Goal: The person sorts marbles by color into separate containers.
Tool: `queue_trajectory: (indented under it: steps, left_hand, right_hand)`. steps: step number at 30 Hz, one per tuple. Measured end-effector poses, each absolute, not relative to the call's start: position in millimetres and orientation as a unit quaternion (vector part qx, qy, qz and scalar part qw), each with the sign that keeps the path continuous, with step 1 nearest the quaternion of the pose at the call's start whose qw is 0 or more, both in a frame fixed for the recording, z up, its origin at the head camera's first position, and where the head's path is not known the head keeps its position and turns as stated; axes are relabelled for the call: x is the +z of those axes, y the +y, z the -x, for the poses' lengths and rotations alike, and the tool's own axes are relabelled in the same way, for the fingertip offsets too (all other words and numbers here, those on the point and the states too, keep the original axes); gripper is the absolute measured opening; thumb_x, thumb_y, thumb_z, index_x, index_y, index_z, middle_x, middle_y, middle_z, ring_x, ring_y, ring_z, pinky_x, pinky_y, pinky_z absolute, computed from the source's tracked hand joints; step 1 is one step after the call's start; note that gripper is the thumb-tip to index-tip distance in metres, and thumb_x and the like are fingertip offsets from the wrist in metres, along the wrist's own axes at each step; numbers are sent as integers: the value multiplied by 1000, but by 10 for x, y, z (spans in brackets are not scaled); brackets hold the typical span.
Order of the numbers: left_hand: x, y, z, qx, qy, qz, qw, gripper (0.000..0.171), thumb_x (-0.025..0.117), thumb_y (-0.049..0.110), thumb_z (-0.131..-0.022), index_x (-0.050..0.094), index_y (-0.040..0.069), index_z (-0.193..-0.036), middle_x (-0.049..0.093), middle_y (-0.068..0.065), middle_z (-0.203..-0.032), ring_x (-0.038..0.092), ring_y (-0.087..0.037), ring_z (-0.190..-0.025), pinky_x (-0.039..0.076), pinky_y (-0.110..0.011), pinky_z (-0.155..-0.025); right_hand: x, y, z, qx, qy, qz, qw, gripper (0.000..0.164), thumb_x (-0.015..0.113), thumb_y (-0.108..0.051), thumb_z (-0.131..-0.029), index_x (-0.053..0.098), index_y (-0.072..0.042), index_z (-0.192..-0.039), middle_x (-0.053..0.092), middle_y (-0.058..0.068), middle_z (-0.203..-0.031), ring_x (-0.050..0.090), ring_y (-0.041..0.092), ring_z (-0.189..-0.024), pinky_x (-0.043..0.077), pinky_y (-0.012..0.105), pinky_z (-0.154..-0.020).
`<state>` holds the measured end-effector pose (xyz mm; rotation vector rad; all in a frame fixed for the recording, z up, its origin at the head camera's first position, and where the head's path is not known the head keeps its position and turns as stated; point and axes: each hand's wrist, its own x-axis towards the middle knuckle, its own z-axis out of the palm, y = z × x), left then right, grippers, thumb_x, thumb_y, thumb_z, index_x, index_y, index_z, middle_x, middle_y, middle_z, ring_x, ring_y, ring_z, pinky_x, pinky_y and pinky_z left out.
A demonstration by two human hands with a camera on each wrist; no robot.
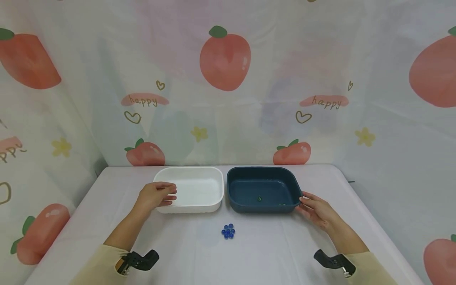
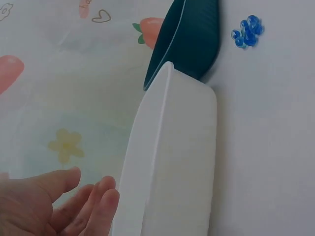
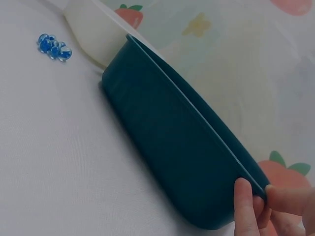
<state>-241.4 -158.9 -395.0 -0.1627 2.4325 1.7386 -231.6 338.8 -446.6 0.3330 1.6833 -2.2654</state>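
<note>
A white plastic basin (image 1: 197, 190) stands beside a dark blue basin (image 1: 263, 208) at the back of the table. My left hand (image 1: 156, 194) hovers over the white basin's left side, thumb and fingers apart and nothing between them. With my right hand (image 1: 318, 210) I hold the dark blue basin by the rim at its right end; in the right wrist view a finger (image 3: 243, 206) lies along its outer wall. Small greenish beads (image 1: 259, 198) lie inside the dark blue basin. A cluster of several clear blue beads (image 1: 228, 231) sits on the table in front of both basins.
A white cloth (image 1: 199, 253) covers the table. Behind and at both sides hangs a printed curtain (image 1: 242, 118) with fruit and flowers, close to the table's back edge. The two basins stand nearly side to side.
</note>
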Motion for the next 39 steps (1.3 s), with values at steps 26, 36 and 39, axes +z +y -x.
queue_trajectory:
  steps: [26, 36, 39]
  left_hand:
    - [-4054, -2281, 2500, 521, 850, 75, 30, 49, 52, 26, -103, 48, -8, -138, 57, -30, -131, 70, -27, -102, 59, -30, -78]
    - [-4193, -2385, 2511, 508, 857, 85, 17, 49, 48, 28, -105, 48, -7, -138, 56, -29, -132, 63, -37, -113, 59, -31, -80]
    - [-4240, -2397, 2530, 515, 852, 91, 20, 49, 49, 28, -105, 47, -8, -138, 55, -29, -132, 62, -36, -113, 59, -30, -80]
  right_hand:
    - [-4460, 3383, 2308, -788, 585, -120, 153, 73, 53, -5, -100, 6, 3, -155, 61, -1, -98, 65, 8, -87, 57, 24, -84]
    - [-4452, 3379, 2313, -784, 590, -118, 154, 71, 52, -5, -101, 7, 3, -155, 62, 0, -98, 65, 8, -86, 57, 24, -83]
    - [-4459, 3380, 2317, -784, 590, -122, 153, 71, 52, -5, -101, 7, 3, -155, 61, -1, -99, 65, 8, -87, 57, 24, -84]
